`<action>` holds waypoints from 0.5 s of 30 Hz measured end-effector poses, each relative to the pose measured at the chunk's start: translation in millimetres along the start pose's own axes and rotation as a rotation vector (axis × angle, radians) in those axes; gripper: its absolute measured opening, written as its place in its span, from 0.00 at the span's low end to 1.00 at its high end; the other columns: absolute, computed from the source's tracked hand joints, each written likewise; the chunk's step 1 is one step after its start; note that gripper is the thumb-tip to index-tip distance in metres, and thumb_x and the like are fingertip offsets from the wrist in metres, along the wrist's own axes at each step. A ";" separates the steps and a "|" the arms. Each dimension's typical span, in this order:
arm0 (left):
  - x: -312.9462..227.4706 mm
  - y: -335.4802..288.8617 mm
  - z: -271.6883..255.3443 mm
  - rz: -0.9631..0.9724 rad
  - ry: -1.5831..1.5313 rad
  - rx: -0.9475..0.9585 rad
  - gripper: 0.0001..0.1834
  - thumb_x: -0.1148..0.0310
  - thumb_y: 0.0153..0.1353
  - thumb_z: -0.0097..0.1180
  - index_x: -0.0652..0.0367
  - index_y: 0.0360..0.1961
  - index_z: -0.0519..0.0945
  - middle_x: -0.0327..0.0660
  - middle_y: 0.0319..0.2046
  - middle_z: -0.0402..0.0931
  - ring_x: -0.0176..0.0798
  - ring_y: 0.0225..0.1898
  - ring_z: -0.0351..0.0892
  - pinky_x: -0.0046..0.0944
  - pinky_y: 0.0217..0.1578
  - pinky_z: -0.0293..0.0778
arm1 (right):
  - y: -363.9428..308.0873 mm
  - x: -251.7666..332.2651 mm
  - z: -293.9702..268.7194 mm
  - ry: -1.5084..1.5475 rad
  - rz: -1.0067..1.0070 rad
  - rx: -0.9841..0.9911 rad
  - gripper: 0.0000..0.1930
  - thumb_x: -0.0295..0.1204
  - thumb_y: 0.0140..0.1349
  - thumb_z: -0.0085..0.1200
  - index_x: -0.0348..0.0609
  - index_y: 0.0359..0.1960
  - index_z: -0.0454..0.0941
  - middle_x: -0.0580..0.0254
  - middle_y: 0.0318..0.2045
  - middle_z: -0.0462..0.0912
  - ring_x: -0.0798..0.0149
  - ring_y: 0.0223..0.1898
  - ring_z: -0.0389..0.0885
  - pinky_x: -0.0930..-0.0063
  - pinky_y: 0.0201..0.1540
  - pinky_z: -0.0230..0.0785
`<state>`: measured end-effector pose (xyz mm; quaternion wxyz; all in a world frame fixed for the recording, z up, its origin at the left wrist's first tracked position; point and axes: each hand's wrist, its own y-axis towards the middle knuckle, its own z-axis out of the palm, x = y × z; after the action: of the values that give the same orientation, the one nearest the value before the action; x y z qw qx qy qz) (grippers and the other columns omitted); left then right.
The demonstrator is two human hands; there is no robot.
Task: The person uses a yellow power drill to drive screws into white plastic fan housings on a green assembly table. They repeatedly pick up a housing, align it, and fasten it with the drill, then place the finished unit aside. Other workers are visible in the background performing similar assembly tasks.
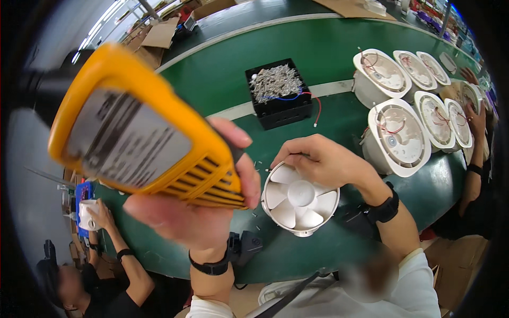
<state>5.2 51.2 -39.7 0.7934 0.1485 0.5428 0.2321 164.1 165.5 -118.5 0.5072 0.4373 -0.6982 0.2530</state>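
Observation:
My left hand is wrapped round a yellow power tool with a grey label plate and slotted vents. It is raised close to the camera and looms large; the dark part at its far-left end is blurred, so its exact kind is unclear. My right hand grips the upper rim of a white fan in a round housing, its blades and hub facing up above the green table. Thumb and fingers are closed on the housing's edge. The tool and the fan are apart.
Beyond my hands stands a black box full of small metal screws, with red and blue wires over its edge. White housings with wires stand in rows at right. Co-workers' hands hold parts at far left and far right.

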 end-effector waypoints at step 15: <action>0.0 -4.5 5.0 -0.135 0.111 -0.111 0.55 0.20 0.47 0.35 0.70 0.48 0.65 0.51 0.30 0.72 0.37 0.13 0.68 0.31 0.11 0.64 | 1.3 12.0 -0.5 0.013 0.019 0.019 0.08 0.22 0.61 0.45 0.34 0.37 0.78 0.53 0.28 0.81 0.65 0.30 0.77 0.72 0.37 0.70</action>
<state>10.8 47.5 -40.0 0.7829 0.0543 0.5810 0.2158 162.0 162.3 -107.1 0.5052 0.4335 -0.6966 0.2674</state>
